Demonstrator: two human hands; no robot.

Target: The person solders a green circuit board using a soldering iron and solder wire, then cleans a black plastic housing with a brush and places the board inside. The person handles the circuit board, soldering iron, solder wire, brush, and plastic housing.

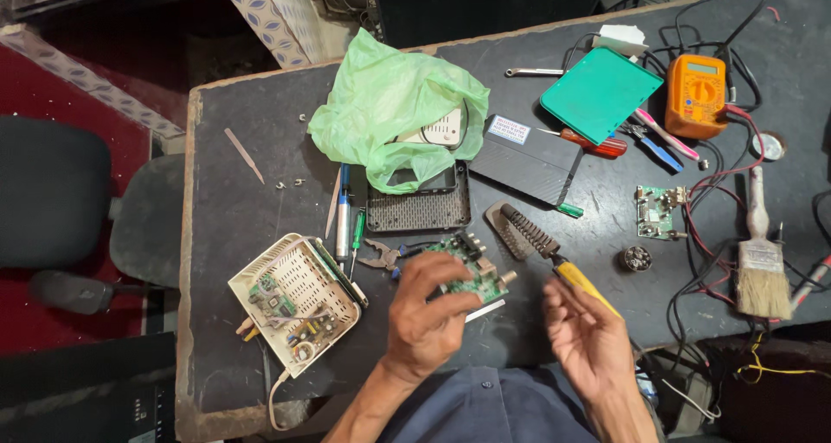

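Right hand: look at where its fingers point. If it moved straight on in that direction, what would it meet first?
The right hand has open fingers pointing up and slightly left. First in that line is probably the yellow-handled soldering iron in its coiled stand, though height above the table is unclear.

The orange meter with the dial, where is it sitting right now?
The orange meter sits on the dark table at the far right of the head view, just right of the green lid, with black and red wires trailing from it.
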